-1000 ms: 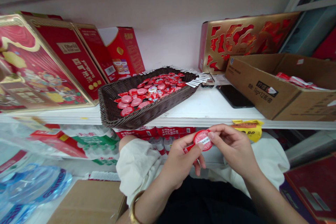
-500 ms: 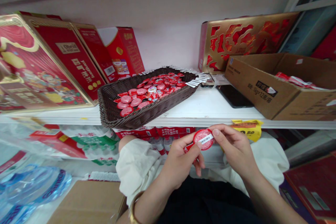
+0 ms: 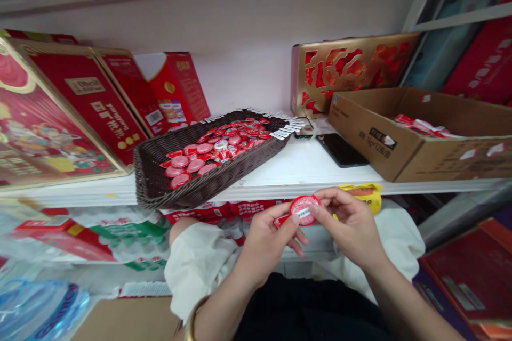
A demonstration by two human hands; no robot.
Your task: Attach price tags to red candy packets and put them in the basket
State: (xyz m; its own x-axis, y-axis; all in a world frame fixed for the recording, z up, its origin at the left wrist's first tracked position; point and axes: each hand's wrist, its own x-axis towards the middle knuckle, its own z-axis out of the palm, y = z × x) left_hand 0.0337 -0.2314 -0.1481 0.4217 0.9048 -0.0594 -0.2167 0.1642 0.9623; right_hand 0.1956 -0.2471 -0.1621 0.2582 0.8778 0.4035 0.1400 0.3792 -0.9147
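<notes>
Between my two hands, above my lap and just in front of the shelf edge, is a small round red candy packet point(image 3: 306, 203) with a white barcode label point(image 3: 303, 213) across its face. My left hand point(image 3: 262, 242) pinches its left side, thumb at the label's left end. With the thumb over the label's right end, my right hand point(image 3: 354, 229) grips the packet's other side. Beyond them a dark wicker basket point(image 3: 228, 184) stands on the shelf, holding several similar red packets point(image 3: 196, 165). White label strips point(image 3: 286, 130) hang along its back and right rim.
Right of the basket a black phone point(image 3: 342, 150) lies beside an open cardboard box point(image 3: 362, 141). A gold-and-red box point(image 3: 352, 72) stands behind. Red gift boxes point(image 3: 92, 101) fill the left. A yellow price tag point(image 3: 372, 200) hangs at the white shelf's point(image 3: 260, 189) front edge; bottled water packs point(image 3: 132, 229) sit below.
My right thumb has moved left onto the label's right end, and its fingers now reach behind the packet. The left hand keeps its pinch. The whole view has shifted slightly.
</notes>
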